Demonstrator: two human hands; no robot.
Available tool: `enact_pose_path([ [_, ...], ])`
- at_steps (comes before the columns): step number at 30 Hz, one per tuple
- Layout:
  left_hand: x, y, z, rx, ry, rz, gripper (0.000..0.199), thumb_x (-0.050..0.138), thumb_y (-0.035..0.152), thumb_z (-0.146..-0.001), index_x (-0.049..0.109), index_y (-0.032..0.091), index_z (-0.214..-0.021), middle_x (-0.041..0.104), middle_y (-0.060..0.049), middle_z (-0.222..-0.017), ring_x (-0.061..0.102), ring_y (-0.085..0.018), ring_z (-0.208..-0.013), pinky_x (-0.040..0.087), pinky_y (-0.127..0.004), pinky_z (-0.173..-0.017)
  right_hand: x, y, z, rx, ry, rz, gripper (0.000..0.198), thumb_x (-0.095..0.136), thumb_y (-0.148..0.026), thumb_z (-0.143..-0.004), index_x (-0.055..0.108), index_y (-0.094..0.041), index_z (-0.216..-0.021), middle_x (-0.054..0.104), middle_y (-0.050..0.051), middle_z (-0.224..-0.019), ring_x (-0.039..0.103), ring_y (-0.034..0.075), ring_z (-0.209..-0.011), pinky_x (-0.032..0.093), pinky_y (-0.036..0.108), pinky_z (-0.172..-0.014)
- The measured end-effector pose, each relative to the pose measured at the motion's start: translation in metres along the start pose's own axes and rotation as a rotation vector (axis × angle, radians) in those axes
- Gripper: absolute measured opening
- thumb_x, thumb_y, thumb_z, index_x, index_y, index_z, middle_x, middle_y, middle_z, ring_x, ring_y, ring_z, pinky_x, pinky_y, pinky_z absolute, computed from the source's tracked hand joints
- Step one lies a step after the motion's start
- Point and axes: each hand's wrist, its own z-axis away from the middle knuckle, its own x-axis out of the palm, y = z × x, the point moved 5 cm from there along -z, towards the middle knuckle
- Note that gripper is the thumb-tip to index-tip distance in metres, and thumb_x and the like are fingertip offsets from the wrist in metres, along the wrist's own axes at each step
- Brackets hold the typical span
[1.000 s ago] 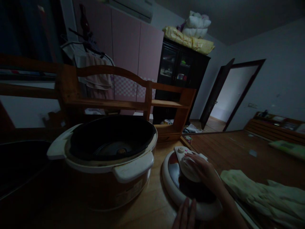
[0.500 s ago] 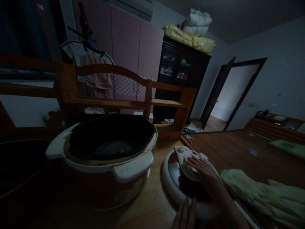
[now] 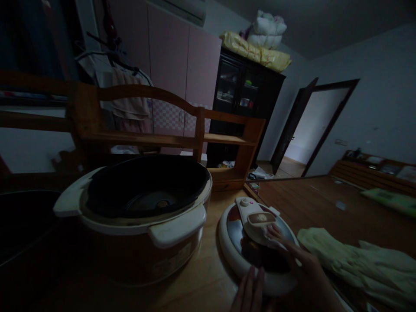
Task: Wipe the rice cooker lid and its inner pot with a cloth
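Observation:
On the wooden tabletop lies a round pot lid (image 3: 227,242), with a pale rim, a shiny dark top and a pale handle across it. My right hand (image 3: 292,251) presses a white wiping cloth (image 3: 272,236) against the near side of the handle. At the lid's near edge, my left hand (image 3: 248,292) has its fingers stretched out against the rim; it is partly cut off by the frame. Left of the lid stands a wide electric cooker (image 3: 177,227), uncovered, with a black inside and white side grips.
A dark pot (image 3: 29,225) is at the far left. Behind the cooker rises a wooden shelf rack (image 3: 198,138). A pale green cloth (image 3: 354,264) lies to the right of the lid. The wooden tabletop (image 3: 191,277) shows between cooker and lid.
My right hand has slid the white cloth from the top of the handle toward its near right side, uncovering the brown panel. My left hand stays at the rim. The view has shifted slightly.

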Motion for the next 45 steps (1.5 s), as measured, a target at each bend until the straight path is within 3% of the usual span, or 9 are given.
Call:
enact_pose_path([
  [6,-0.004,-0.004,-0.007,-0.093,0.110,0.072,0.035,0.074,0.043,-0.070,0.072,0.017,-0.093,0.044,-0.003,-0.145,0.045,-0.018,-0.130,0.041,-0.021,-0.102,-0.036,0.034,0.028,0.480,0.384,-0.202,0.048,0.054,-0.054,-0.087,0.066,-0.022,-0.120,0.064,0.005,-0.124,0.054,0.033,-0.121,0.048,0.038,-0.100],
  [9,0.002,-0.001,-0.001,-0.056,0.064,0.046,0.038,0.072,0.045,-0.072,0.072,0.016,-0.096,0.048,-0.001,-0.142,0.045,-0.019,-0.130,0.043,-0.021,-0.100,-0.047,0.039,0.030,0.572,0.473,-0.231,0.053,0.051,-0.059,-0.087,0.066,-0.020,-0.120,0.066,0.005,-0.122,0.057,0.033,-0.118,0.052,0.035,-0.095],
  [21,0.006,-0.006,0.014,0.120,-0.084,-0.025,0.043,0.064,0.051,-0.078,0.071,0.018,-0.106,0.048,-0.003,-0.143,0.043,-0.021,-0.132,0.041,-0.024,-0.104,0.014,-0.005,-0.011,0.127,0.292,0.075,0.043,0.046,-0.049,-0.093,0.062,-0.026,-0.126,0.056,0.007,-0.135,0.041,0.032,-0.133,0.030,0.054,-0.112],
  [28,0.007,-0.001,0.014,0.068,-0.009,-0.003,0.041,0.066,0.049,-0.078,0.070,0.020,-0.108,0.048,-0.004,-0.142,0.048,-0.023,-0.128,0.041,-0.030,-0.103,0.025,-0.015,-0.008,0.139,0.156,0.269,0.044,0.038,-0.038,-0.097,0.053,-0.021,-0.135,0.046,0.008,-0.144,0.033,0.027,-0.138,0.031,0.051,-0.113],
  [33,0.008,0.002,0.018,0.113,-0.062,0.038,0.045,0.066,0.041,-0.079,0.062,0.027,-0.122,0.054,-0.006,-0.137,0.051,-0.025,-0.125,0.042,-0.034,-0.102,0.023,-0.032,-0.001,0.138,0.077,0.163,0.047,0.039,-0.042,-0.096,0.056,-0.017,-0.133,0.049,0.010,-0.141,0.036,0.029,-0.136,0.031,0.050,-0.112],
  [36,0.006,0.002,0.015,0.059,-0.008,0.085,0.044,0.068,0.039,-0.078,0.063,0.028,-0.120,0.059,-0.006,-0.132,0.054,-0.025,-0.122,0.044,-0.035,-0.101,0.008,-0.040,0.006,0.213,0.095,-0.019,0.045,0.043,-0.044,-0.095,0.059,-0.021,-0.130,0.057,0.007,-0.134,0.044,0.029,-0.131,0.036,0.047,-0.109],
  [40,0.002,0.001,0.006,0.003,0.050,0.079,0.035,0.073,0.041,-0.072,0.071,0.023,-0.101,0.059,-0.003,-0.131,0.052,-0.022,-0.123,0.044,-0.029,-0.100,-0.041,-0.026,-0.002,0.308,0.309,-0.034,0.051,0.044,-0.052,-0.093,0.056,-0.022,-0.134,0.061,0.008,-0.129,0.046,0.032,-0.129,0.033,0.049,-0.110],
  [42,0.000,-0.001,0.002,-0.014,0.044,0.066,0.034,0.074,0.043,-0.071,0.072,0.022,-0.098,0.059,-0.001,-0.132,0.051,-0.020,-0.124,0.044,-0.027,-0.100,-0.071,-0.010,-0.024,0.324,0.475,0.024,0.055,0.041,-0.057,-0.093,0.059,-0.020,-0.130,0.062,0.011,-0.127,0.047,0.035,-0.127,0.036,0.049,-0.106],
  [45,0.000,-0.004,0.002,-0.035,0.016,0.034,0.038,0.070,0.046,-0.074,0.071,0.022,-0.102,0.056,0.002,-0.135,0.046,-0.017,-0.129,0.043,-0.022,-0.099,-0.093,0.018,-0.083,0.290,0.515,0.040,0.060,0.037,-0.061,-0.093,0.060,-0.018,-0.127,0.064,0.012,-0.121,0.054,0.034,-0.116,0.043,0.043,-0.096],
])
